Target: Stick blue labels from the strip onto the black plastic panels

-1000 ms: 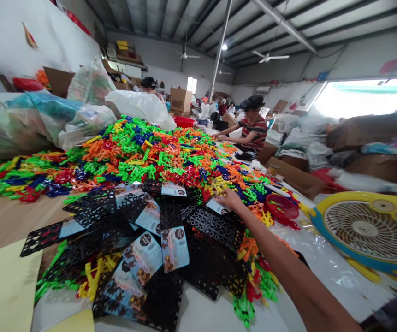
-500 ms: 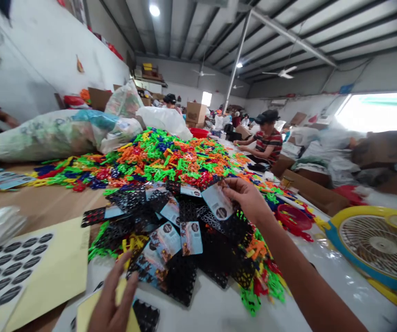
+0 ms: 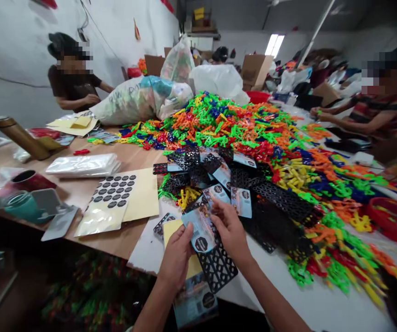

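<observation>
A light-blue printed card (image 3: 201, 237) with a black octagonal sticker is held in front of me. My left hand (image 3: 178, 253) pinches its left edge, thumb on top. My right hand (image 3: 231, 226) is closed at its right edge, fingers bent; the exact contact is partly hidden. A black perforated plastic sheet (image 3: 221, 269) hangs just below the card. Beneath my hands lie a yellow sheet (image 3: 194, 267) and another blue card (image 3: 198, 302). Past my fingers, more black sheets with blue cards (image 3: 241, 201) are piled up.
A large heap of colourful plastic pieces (image 3: 219, 122) spreads behind. To the left are a sticker sheet (image 3: 110, 196), clear bags (image 3: 84, 163), a phone stand (image 3: 60, 221), a teal cup (image 3: 23, 207) and a gold flask (image 3: 21, 136). A red basket (image 3: 392, 221) stands right. Two people sit across.
My view has swung left and down. My right hand has come from the pile to my left hand, which has closed on the card. A person at left is now visible.
</observation>
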Demonstrator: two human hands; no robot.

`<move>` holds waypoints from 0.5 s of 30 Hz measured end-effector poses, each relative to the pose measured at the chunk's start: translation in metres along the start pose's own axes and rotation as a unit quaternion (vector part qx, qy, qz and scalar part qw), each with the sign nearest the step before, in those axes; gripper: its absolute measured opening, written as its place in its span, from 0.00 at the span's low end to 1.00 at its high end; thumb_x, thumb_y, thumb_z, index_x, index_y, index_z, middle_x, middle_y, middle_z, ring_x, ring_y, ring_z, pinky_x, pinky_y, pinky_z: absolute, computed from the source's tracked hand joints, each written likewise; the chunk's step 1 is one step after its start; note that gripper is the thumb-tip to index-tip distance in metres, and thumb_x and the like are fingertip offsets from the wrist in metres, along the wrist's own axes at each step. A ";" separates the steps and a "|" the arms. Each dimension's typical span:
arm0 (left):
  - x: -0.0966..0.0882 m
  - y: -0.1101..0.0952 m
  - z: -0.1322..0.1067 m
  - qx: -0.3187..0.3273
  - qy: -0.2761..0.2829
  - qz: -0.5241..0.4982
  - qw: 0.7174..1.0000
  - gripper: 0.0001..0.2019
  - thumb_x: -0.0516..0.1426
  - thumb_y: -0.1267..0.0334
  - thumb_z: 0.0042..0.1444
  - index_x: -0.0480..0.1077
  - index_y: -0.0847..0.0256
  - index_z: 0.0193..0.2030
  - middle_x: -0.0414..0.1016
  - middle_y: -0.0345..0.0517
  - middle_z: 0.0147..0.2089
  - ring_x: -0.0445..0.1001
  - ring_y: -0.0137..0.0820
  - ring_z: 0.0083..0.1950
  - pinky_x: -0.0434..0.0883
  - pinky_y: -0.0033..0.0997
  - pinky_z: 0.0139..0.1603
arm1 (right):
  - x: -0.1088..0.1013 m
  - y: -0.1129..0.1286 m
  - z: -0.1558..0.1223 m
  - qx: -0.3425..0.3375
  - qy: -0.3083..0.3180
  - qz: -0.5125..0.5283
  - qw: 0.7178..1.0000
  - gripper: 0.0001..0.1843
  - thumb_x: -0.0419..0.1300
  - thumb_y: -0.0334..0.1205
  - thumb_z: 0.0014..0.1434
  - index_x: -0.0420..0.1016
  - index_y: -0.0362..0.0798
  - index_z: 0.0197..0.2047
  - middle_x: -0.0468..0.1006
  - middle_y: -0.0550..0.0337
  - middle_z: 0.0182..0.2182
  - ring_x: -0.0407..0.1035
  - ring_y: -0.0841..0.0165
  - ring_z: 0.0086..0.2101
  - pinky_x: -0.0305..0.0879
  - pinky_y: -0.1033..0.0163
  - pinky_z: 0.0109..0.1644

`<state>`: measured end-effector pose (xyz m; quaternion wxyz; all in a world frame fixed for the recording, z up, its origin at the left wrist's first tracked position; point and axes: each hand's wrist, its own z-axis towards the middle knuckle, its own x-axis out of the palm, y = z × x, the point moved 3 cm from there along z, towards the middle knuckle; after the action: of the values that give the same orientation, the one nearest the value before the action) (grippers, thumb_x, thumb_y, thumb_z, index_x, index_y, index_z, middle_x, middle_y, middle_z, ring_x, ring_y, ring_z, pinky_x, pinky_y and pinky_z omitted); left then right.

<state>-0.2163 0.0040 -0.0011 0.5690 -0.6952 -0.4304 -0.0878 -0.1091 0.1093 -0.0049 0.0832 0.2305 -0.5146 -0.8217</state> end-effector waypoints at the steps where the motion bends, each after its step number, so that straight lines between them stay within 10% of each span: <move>1: -0.003 -0.002 0.000 0.000 -0.009 -0.010 1.000 0.18 0.63 0.56 0.54 0.74 0.66 0.47 0.80 0.50 0.41 0.78 0.34 0.42 0.74 0.30 0.42 | 0.001 0.004 -0.007 -0.073 0.026 -0.056 0.995 0.21 0.51 0.34 0.66 0.67 0.53 0.61 0.70 0.53 0.58 0.64 0.61 0.58 0.62 0.50 0.61; 4: -0.013 -0.010 0.002 0.019 -0.053 -0.037 0.998 0.15 0.67 0.59 0.48 0.75 0.66 0.39 0.79 0.44 0.33 0.77 0.28 0.32 0.73 0.23 0.32 | 0.008 0.018 -0.038 -0.250 0.159 -0.203 0.933 0.25 0.50 0.32 0.67 0.59 0.50 0.66 0.63 0.54 0.64 0.48 0.58 0.67 0.45 0.41 0.69; 8: -0.023 -0.011 0.010 0.018 -0.102 -0.043 0.994 0.14 0.70 0.61 0.42 0.74 0.67 0.32 0.77 0.42 0.27 0.75 0.27 0.27 0.72 0.23 0.28 | 0.012 0.020 -0.080 -0.298 0.282 -0.307 0.859 0.34 0.57 0.39 0.64 0.50 0.42 0.70 0.57 0.51 0.67 0.40 0.54 0.68 0.38 0.37 0.70; 15: -0.026 -0.004 0.006 -0.005 0.004 -0.048 0.999 0.26 0.69 0.68 0.43 0.71 0.60 0.51 0.78 0.49 0.52 0.76 0.36 0.53 0.70 0.32 0.56 | 0.011 0.014 -0.082 -0.273 0.252 -0.295 0.881 0.29 0.52 0.35 0.66 0.52 0.43 0.69 0.58 0.49 0.66 0.43 0.57 0.68 0.48 0.38 0.68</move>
<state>-0.2373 -0.0037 -0.0165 0.5622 -0.6765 -0.4602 -0.1200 -0.0820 0.0322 -0.0258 0.0233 0.5387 -0.1402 -0.8304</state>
